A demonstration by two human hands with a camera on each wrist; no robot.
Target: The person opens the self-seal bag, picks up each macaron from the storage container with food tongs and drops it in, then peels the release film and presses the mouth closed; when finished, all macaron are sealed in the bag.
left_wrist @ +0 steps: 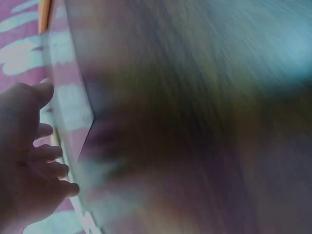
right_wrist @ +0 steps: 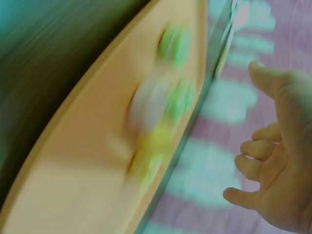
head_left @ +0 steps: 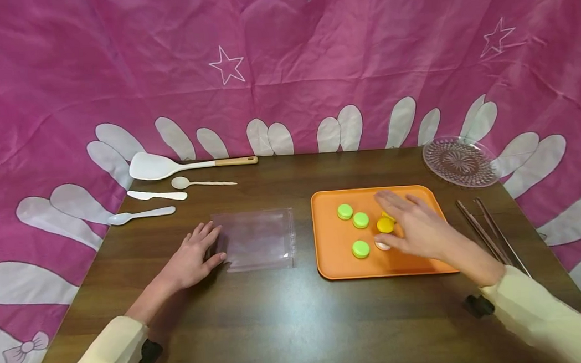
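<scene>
On an orange tray [head_left: 335,262] lie three green macarons [head_left: 360,249], with a yellow macaron [head_left: 385,224] and a white one [head_left: 382,246] partly covered by my right hand. That right hand [head_left: 418,229] hovers over the tray, fingers extended and thumb apart, holding nothing. In the right wrist view the macarons are blurred, and a gap separates my hand [right_wrist: 273,165] from them. A clear plastic bag [head_left: 259,239] lies flat left of the tray. My left hand [head_left: 195,256] is at its left edge, fingers spread; whether it touches the bag I cannot tell.
At the back left lie a white spatula [head_left: 155,166] with a wooden-ended handle, a small spoon [head_left: 180,182], a white knife [head_left: 156,196] and a white spoon [head_left: 142,214]. Rightward are metal tongs [head_left: 483,231] and a clear patterned plate [head_left: 461,161]. Pink cloth hangs behind the table.
</scene>
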